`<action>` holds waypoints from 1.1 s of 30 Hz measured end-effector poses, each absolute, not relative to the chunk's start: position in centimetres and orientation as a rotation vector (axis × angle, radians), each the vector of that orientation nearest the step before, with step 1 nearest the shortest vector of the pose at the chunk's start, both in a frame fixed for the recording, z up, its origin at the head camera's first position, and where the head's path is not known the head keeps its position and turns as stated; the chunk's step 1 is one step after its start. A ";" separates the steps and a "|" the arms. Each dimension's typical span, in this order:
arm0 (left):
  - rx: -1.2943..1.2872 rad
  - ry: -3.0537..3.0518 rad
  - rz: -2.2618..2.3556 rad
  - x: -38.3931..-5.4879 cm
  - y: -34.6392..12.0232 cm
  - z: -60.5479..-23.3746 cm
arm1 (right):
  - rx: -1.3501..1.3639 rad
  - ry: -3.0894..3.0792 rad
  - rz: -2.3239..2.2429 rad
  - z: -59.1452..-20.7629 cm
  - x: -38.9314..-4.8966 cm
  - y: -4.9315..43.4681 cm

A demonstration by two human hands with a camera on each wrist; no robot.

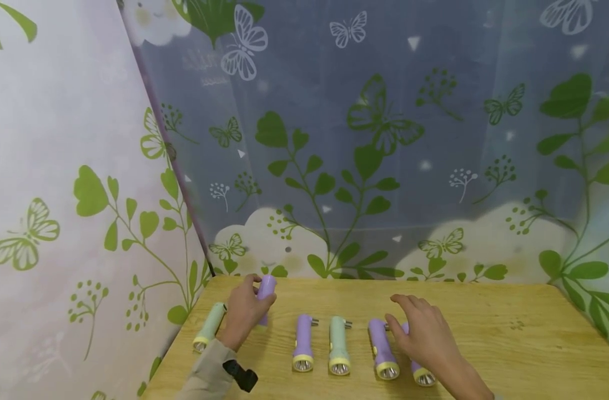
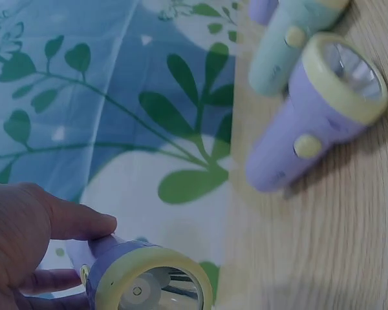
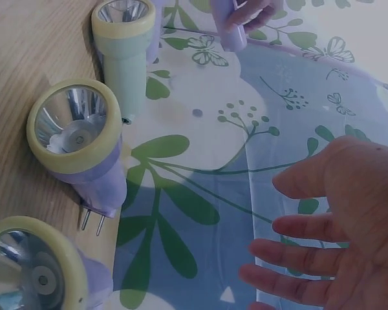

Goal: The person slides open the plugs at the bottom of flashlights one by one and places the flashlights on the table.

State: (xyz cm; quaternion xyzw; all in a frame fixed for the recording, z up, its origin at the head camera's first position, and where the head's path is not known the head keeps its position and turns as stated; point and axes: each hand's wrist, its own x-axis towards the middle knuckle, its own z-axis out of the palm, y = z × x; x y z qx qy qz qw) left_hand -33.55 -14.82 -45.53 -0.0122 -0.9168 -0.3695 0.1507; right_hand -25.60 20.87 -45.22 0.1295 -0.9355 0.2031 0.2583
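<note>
My left hand (image 1: 243, 312) grips a purple flashlight (image 1: 267, 286) with a pale yellow rim, near the table's back left. In the left wrist view its lens end (image 2: 152, 281) faces the camera. A mint green flashlight (image 1: 211, 326) lies to the left of that hand. Over the right part of the row hovers my right hand (image 1: 426, 333), fingers spread loosely and holding nothing. It partly hides the rightmost purple flashlight (image 1: 423, 374). Just left of it lies another purple flashlight (image 1: 380, 343). A purple flashlight (image 1: 303, 338) and a mint green flashlight (image 1: 338, 341) lie mid-row.
The wooden table (image 1: 514, 344) meets a patterned curtain (image 1: 304, 183) at its back edge. Another patterned sheet (image 1: 84, 222) hangs along the left side. Metal plug prongs (image 1: 348, 324) stick out from some flashlights. A black strap (image 1: 240, 375) sits on the left wrist.
</note>
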 end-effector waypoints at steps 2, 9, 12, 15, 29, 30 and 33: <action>-0.047 -2.618 -1.065 -33.4 -14.4 -45.3 | 0.356 -2.536 0.547 -45.1 -25.6 20.8; -0.110 -2.566 -1.133 -32.5 -13.0 -44.6 | 0.384 -2.513 0.535 -44.6 -26.0 20.5; -0.121 -2.552 -1.173 -32.1 -12.4 -44.3 | 0.405 -2.488 0.524 -44.3 -26.3 20.1; -0.140 -2.537 -1.193 -31.5 -11.8 -44.0 | 0.419 -2.466 0.516 -44.1 -26.5 19.8; -0.254 -2.471 -1.356 -29.1 -8.8 -43.9 | 0.500 -2.443 0.545 -42.7 -27.2 18.3; -0.255 -2.474 -1.371 -28.9 -8.7 -43.9 | 0.504 -2.440 0.545 -42.7 -27.3 18.1; -0.250 -2.482 -1.406 -28.7 -8.4 -44.0 | 0.520 -2.432 0.537 -42.5 -27.5 17.7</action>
